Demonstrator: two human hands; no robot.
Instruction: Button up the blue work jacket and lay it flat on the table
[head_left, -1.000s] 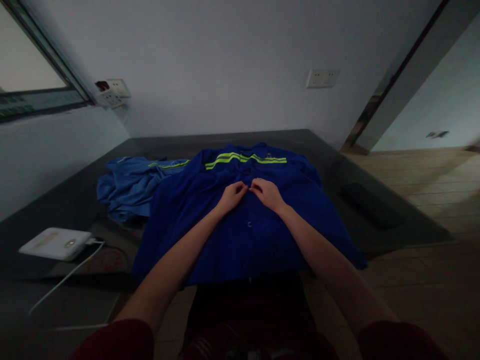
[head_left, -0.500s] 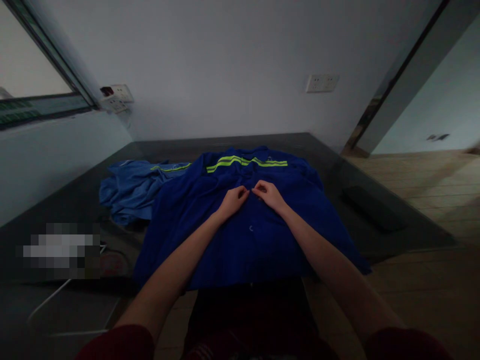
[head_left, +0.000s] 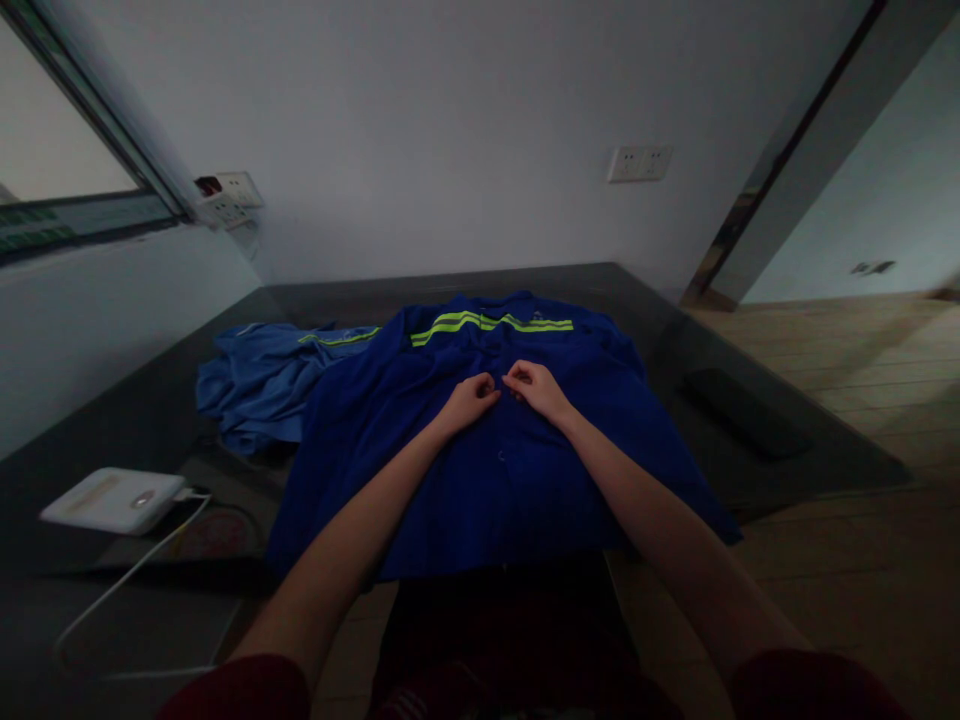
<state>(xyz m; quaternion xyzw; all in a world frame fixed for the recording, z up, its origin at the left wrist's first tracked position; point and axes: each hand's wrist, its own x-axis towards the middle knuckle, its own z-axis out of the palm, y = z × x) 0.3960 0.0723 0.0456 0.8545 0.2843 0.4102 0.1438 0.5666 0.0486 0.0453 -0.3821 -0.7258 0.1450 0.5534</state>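
On dk tbl [head_left: 671, 350], wrinkled blue shirt [head_left: 465, 510].

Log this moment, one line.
left hand: at blue shirt front | right hand: likewise | grip: unclear | lighter garment: left of shirt

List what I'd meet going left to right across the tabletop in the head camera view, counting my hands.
White device → lighter blue garment → left hand → right hand → flat black object.

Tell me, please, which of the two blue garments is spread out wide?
The darker blue garment, in the middle, is the spread one. The lighter blue garment, to its left, lies bunched in a loose heap instead.
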